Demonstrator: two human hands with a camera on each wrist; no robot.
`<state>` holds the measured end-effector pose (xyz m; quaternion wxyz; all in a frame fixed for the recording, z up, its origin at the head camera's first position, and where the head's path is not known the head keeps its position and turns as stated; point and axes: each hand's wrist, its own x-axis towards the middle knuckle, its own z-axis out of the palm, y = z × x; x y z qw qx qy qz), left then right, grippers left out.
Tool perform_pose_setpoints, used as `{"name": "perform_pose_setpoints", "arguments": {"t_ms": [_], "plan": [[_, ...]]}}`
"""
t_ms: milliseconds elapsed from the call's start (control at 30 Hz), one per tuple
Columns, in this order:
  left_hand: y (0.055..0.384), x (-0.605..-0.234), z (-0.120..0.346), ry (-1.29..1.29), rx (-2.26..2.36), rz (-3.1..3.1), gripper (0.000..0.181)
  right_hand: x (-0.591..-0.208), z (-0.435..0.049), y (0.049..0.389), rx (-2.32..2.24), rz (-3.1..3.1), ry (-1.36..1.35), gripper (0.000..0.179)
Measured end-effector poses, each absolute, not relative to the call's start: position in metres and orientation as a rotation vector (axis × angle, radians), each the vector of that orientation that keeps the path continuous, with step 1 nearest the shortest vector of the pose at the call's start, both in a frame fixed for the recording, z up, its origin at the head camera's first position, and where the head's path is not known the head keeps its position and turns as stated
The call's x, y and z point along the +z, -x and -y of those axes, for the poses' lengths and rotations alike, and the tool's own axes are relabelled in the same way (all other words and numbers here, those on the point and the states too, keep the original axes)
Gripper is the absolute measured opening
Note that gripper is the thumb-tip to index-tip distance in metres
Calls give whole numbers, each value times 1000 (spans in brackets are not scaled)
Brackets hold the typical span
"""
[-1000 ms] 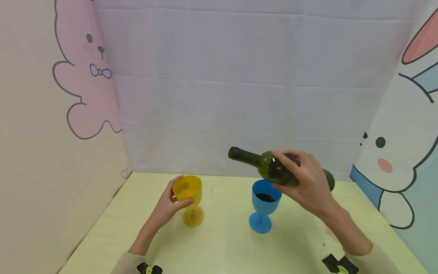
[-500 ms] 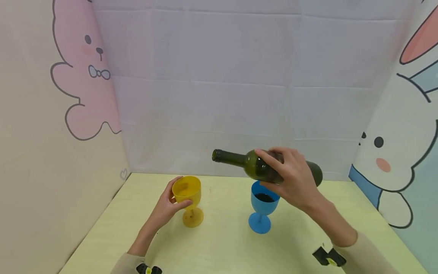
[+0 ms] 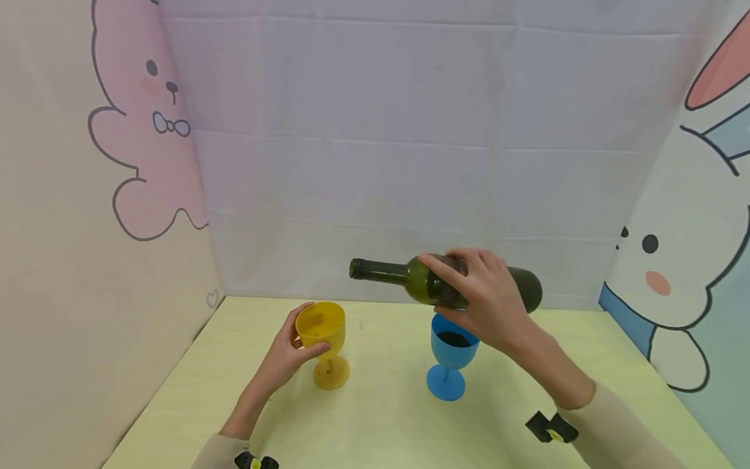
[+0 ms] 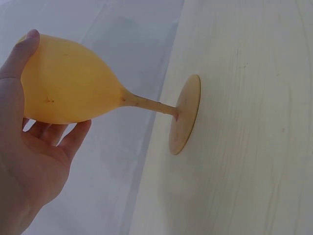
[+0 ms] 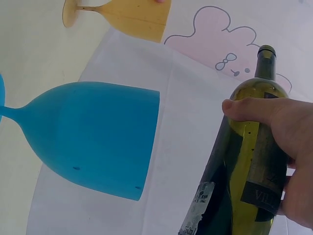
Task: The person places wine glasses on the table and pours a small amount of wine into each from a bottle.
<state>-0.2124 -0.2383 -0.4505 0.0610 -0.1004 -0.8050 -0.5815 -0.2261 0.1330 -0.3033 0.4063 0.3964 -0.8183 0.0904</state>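
Observation:
My left hand [image 3: 288, 352] grips the bowl of a yellow goblet [image 3: 322, 329], thumb on the near side and fingers behind. The goblet stands upright, its foot on the table in the left wrist view. In my right hand [image 3: 489, 299] is a green glass wine bottle [image 3: 422, 280], held round its body and lying nearly level in the air. Its uncorked mouth points left, to the upper right of the yellow goblet. Below the bottle stands a blue goblet [image 3: 450, 355] with dark liquid inside; my right hand hides part of its rim. In the right wrist view a dark label shows on the bottle [image 5: 239, 161].
A pale wooden table [image 3: 381, 423] carries both goblets. Behind it hangs a white cloth [image 3: 351, 163]. Side panels with a pink bear [image 3: 146, 130] and a white rabbit [image 3: 674, 247] close in the left and right.
My right hand has carried the wine bottle left, past the blue goblet and towards the yellow one, while the bottle has come closer to level. The left hand and both goblets have stayed put.

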Motion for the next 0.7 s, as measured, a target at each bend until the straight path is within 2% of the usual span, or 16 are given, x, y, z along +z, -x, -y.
{"name": "perform_pose_setpoints", "arguments": {"t_ms": [700], "plan": [[213,-448,237,270,-1781,2437,79,-305,-109,234,70,2119,-1066,95]]}}
